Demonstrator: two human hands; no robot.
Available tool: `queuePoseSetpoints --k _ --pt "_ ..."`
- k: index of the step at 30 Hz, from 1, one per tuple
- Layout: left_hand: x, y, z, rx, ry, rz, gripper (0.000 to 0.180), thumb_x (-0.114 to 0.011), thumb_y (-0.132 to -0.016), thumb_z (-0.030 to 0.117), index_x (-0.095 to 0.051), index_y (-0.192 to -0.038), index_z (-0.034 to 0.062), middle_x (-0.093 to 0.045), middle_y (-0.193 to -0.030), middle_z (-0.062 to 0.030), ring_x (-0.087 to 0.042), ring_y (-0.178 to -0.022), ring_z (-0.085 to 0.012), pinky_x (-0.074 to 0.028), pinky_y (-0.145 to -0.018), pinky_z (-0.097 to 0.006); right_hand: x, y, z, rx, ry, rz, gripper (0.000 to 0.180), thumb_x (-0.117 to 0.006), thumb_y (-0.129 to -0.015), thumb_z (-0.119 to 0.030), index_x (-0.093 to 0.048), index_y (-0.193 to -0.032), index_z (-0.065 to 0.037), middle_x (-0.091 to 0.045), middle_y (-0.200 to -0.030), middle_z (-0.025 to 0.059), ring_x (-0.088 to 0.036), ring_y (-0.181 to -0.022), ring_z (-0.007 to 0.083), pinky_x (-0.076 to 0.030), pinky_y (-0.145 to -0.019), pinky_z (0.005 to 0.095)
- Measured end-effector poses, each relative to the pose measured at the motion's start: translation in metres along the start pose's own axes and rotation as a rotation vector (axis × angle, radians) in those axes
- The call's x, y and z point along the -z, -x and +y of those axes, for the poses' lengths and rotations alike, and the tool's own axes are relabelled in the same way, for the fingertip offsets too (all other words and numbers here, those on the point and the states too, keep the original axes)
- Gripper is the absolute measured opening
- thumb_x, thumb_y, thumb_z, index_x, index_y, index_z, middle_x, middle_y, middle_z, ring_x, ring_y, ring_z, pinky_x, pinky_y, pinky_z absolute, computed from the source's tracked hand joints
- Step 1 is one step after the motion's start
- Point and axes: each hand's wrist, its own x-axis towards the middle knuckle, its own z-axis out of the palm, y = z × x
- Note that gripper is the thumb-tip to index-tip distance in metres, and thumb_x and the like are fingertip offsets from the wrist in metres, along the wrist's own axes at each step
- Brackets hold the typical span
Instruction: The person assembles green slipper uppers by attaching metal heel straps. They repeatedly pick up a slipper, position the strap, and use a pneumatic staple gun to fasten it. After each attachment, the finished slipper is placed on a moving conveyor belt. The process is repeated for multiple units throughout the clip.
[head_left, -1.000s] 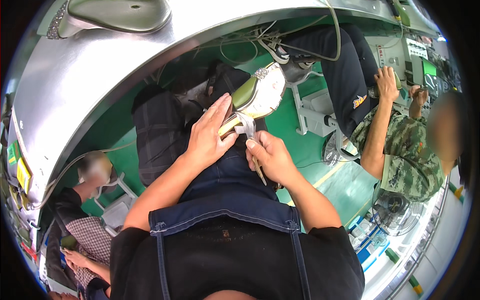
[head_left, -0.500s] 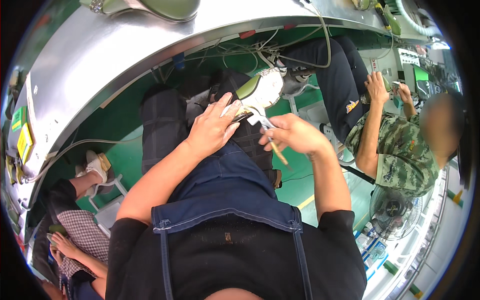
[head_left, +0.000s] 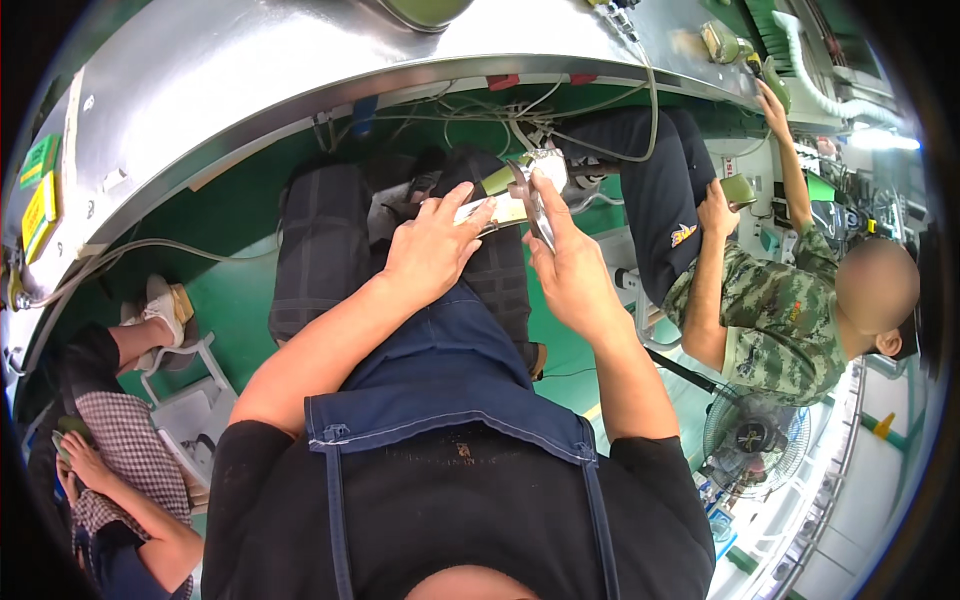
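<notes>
Across my lap lies a green shoe (head_left: 497, 181) with a pale underside and a glittering, jewelled end. My left hand (head_left: 432, 245) is closed round its near part, fingers pressed over the pale side. In the grip of my right hand (head_left: 575, 268) is a pair of metal pincers (head_left: 533, 212). Their head rests against or just over the shoe's middle; exact contact is hard to make out. My right palm hides most of the handles.
A metal workbench (head_left: 220, 90) curves across the far side, cables (head_left: 480, 105) hanging beneath it. On the right sits a co-worker (head_left: 780, 320) holding a green piece (head_left: 738, 191), near a fan (head_left: 757, 435). Another person's hand (head_left: 85, 462) shows at lower left.
My right hand has turned the pincers, bringing their head up over the shoe; the handle that stuck out below is now hidden. The right co-worker has stretched an arm toward the bench.
</notes>
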Motion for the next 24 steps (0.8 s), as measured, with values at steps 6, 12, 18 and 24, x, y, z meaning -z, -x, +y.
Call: queuePoseSetpoints --k 6,12,18,24 --pt "-0.004 -0.005 0.002 -0.017 -0.013 0.088 0.063 -0.08 -0.084 0.017 -0.059 -0.144 0.0181 -0.051 -0.149 -0.0155 -0.061 -0.111 -0.035 -0.06 -0.08 -0.045 0.063 -0.054 -0.01 0.124 0.258 0.368 0.038 -0.064 -0.097 -0.009 -0.055 -0.131 0.003 -0.069 -0.114 0.0301 -0.067 -0.109 0.0481 -0.052 -0.093 0.0499" --pt "-0.005 0.0 0.009 0.028 -0.023 0.101 0.063 -0.079 -0.084 0.018 -0.06 -0.143 0.0168 -0.05 -0.15 -0.017 -0.061 -0.112 -0.036 -0.061 -0.083 -0.045 0.129 -0.179 -0.029 0.349 0.546 0.593 0.038 -0.068 -0.092 -0.015 -0.061 -0.124 0.003 -0.07 -0.11 0.0275 -0.065 -0.108 0.0459 -0.051 -0.095 0.0506" --pt "-0.007 0.005 0.008 0.038 -0.021 0.102 0.062 -0.079 -0.085 0.02 -0.059 -0.143 0.0165 -0.049 -0.151 -0.0185 -0.061 -0.113 -0.0398 -0.061 -0.085 -0.047 0.13 -0.303 -0.032 0.577 0.68 0.665 0.046 -0.072 -0.088 -0.022 -0.059 -0.125 0.003 -0.069 -0.108 0.0294 -0.068 -0.101 0.0427 -0.053 -0.09 0.0477" --pt "-0.009 0.01 0.011 0.015 -0.018 0.123 0.063 -0.078 -0.086 0.022 -0.057 -0.145 0.0172 -0.049 -0.151 -0.0179 -0.062 -0.109 -0.0396 -0.061 -0.082 -0.044 0.138 -0.304 -0.051 0.282 0.744 0.378 0.058 -0.08 -0.084 -0.027 -0.055 -0.122 0.008 -0.062 -0.119 0.0373 -0.061 -0.112 0.0528 -0.051 -0.096 0.0532"
